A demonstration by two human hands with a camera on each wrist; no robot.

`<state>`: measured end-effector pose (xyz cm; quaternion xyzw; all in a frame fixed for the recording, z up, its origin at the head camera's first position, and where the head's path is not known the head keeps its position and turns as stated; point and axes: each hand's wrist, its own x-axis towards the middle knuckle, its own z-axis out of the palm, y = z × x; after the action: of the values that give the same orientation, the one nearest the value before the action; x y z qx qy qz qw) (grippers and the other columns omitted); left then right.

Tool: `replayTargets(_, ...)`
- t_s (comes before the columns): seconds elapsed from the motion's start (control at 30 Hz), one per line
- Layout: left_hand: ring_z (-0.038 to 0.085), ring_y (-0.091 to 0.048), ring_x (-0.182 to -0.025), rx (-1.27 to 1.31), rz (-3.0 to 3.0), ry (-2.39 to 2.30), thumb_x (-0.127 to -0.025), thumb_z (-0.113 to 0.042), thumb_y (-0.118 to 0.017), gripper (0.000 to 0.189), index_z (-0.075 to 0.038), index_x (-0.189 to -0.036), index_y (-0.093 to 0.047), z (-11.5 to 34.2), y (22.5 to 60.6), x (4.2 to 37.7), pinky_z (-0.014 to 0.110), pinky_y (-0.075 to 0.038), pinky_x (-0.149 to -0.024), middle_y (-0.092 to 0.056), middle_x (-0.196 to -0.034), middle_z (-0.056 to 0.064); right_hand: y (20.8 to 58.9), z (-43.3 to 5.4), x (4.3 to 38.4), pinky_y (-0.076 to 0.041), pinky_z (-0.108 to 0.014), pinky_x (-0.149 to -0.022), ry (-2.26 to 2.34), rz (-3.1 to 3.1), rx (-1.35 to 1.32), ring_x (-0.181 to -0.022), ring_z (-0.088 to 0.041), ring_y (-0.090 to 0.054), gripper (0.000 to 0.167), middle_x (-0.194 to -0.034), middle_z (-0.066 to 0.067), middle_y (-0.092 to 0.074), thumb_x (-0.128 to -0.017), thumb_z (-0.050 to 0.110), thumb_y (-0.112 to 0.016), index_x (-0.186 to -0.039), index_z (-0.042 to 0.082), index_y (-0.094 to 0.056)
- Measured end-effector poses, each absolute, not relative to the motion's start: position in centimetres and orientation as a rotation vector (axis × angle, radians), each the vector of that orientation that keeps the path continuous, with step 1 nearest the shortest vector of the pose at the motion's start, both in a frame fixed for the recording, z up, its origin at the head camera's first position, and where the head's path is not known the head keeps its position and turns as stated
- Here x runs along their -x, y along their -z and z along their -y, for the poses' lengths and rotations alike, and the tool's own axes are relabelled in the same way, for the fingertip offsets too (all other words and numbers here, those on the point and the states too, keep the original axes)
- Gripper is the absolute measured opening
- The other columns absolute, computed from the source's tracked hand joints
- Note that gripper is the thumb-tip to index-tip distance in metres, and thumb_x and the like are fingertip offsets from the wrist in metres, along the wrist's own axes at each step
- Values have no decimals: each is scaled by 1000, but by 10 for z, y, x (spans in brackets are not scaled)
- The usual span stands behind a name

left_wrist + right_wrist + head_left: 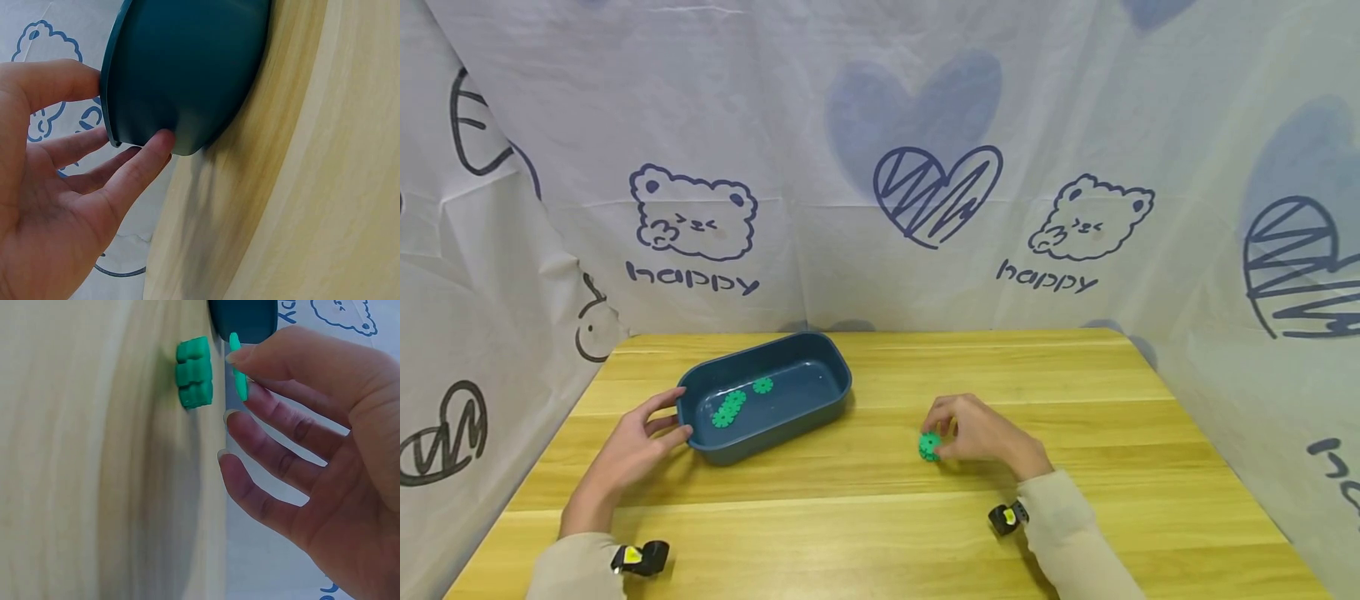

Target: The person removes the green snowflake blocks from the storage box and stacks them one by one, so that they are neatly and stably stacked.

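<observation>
A dark teal rectangular bin [782, 429] lies on the table at left. My left hand [638, 446] holds its left end, fingertips at the rim and one finger [147, 159] against the outer wall. Inside lie a row of green notched discs [728, 409] and a single green disc [763, 385]. Right of the bin, my right hand [977, 429] pinches a thin green notched disc [239, 378] between thumb and fingertip. Close by it, a short stack of similar green discs [195, 373] rests on the table; in the head view the held disc overlaps this stack.
The wood-grain table [850, 533] runs back to a white cloth [805, 167] printed with bears and hearts. The cloth also hangs along both sides. A small black wrist camera [642, 558] sits at the left cuff, another wrist camera [1006, 518] at the right.
</observation>
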<state>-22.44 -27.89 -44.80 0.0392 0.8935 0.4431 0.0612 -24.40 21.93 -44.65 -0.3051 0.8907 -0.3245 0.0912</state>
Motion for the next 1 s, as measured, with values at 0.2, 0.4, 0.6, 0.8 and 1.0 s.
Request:
replayTargets(0.2, 51, -48, -141, -119, -2708, -1333, -102, -22, -65, 75, -4, -163, -26, 278, 447, 224, 18, -50, -92, -31, -162, 31, 451, -221, 244, -58, -26, -76, 966, -2637, 931, -86, -14, -67, 20, -101, 0, -71, -84, 3, -79, -102, 11, -79)
replayTargets(0.4, 51, -48, -141, -113, -2712, -1324, -102, -23, -64, 74, -4, -163, -26, 278, 447, 224, 35, -53, -102, -30, -162, 31, 452, -221, 243, -58, -26, -76, 961, -2641, 938, -85, -14, -66, 19, -102, 0, -72, -85, 3, -79, -102, 11, -79)
replayTargets(0.6, 51, -48, -141, -112, -2709, -1329, -102, -22, -64, 74, -4, -163, -26, 278, 446, 225, 36, -53, -102, -30, -163, 31, 453, -221, 244, -58, -25, -76, 963, -2638, 934, -86, -15, -67, 20, -102, 1, -72, -85, 3, -78, -103, 11, -80)
replayTargets(0.8, 51, -48, -141, -115, -2711, -1328, -102, -23, -65, 74, -4, -163, -27, 278, 446, 224, 35, -52, -101, -31, -163, 31, 453, -221, 244, -58, -25, -76, 962, -2636, 937, -86, -15, -67, 20, -103, 0, -72, -85, 3, -78, -103, 11, -79)
replayTargets(1.0, 51, -48, -141, -119, -2708, -1336, -101, -24, -65, 75, -4, -162, -27, 278, 446, 224, 24, -51, -96, -31, -162, 31, 454, -220, 243, -58, -26, -77, 955, -2641, 929, -87, -15, -67, 21, -103, 1, -73, -85, 2, -78, -104, 11, -79)
